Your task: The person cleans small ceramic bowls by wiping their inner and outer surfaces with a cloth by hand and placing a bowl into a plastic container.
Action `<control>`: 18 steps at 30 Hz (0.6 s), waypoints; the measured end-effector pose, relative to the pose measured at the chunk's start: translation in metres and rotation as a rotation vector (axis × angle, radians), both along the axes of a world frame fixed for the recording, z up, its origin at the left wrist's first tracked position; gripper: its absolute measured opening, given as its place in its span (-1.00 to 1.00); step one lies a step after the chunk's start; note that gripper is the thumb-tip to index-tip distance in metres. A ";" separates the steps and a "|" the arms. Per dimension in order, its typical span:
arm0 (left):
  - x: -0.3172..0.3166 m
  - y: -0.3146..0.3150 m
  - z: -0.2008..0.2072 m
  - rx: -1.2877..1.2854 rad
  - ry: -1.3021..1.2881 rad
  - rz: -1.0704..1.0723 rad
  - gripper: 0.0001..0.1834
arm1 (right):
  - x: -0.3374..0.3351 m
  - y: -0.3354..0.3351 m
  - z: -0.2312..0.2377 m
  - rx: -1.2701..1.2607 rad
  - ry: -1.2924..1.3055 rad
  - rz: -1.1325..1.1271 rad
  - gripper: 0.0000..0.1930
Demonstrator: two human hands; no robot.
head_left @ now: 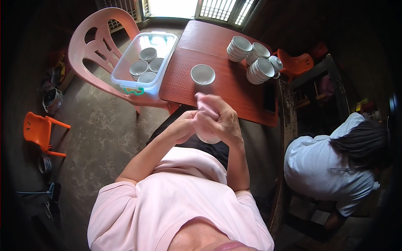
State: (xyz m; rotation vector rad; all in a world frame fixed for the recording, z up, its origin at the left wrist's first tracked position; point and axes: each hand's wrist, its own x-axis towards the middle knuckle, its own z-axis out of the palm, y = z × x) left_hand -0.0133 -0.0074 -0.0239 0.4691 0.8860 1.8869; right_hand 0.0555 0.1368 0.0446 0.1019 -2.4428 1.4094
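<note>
In front of my chest, just off the table's near edge, both hands are closed together around a white bowl (pixel 208 138) and a pink cloth (pixel 206 105). My left hand (pixel 184 126) grips the bowl from the left, its fingertips hidden behind the cloth and the other hand. With fingers curled, my right hand (pixel 226 119) presses the cloth against the bowl. Most of the bowl is covered; only its pale lower part shows. Beyond my hands, a single white bowl (pixel 203 74) stands on the reddish-brown table (pixel 184 81).
Stacked white bowls (pixel 241 47) and a white lidded pot (pixel 275 63) stand at the table's far right. A clear plastic box (pixel 115 77) holding several bowls rests on a pink chair (pixel 77 48). A small orange chair (pixel 35 129) stands left; a person (pixel 314 163) bends at right.
</note>
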 end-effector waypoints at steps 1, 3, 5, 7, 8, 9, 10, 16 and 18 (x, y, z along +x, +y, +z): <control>-0.003 0.000 0.000 -0.037 -0.024 -0.005 -0.60 | -0.002 0.005 -0.005 0.159 0.026 0.062 -0.69; -0.006 -0.001 0.004 0.087 -0.152 0.011 -0.64 | -0.004 0.010 -0.015 0.346 0.276 0.098 -0.73; -0.005 -0.004 0.012 0.189 -0.463 -0.008 -0.63 | 0.002 0.007 -0.018 0.297 0.427 -0.023 -0.78; -0.009 -0.006 0.008 0.335 -0.604 -0.105 -0.56 | 0.014 -0.002 -0.034 0.318 0.542 -0.112 -0.80; -0.010 -0.005 0.004 0.334 -0.648 -0.101 -0.54 | 0.017 -0.007 -0.050 0.297 0.605 -0.163 -0.78; -0.010 -0.004 0.002 0.330 -0.693 -0.108 -0.52 | 0.021 -0.011 -0.065 0.280 0.668 -0.225 -0.76; -0.010 -0.004 0.005 0.337 -0.735 -0.096 -0.50 | 0.026 -0.011 -0.078 0.321 0.664 -0.250 -0.72; -0.006 -0.004 0.006 0.350 -0.603 -0.107 -0.55 | 0.014 -0.015 -0.040 0.353 0.714 -0.195 -0.74; -0.005 -0.005 0.006 0.276 -0.413 -0.029 -0.58 | 0.004 -0.013 -0.009 0.382 0.500 -0.151 -0.74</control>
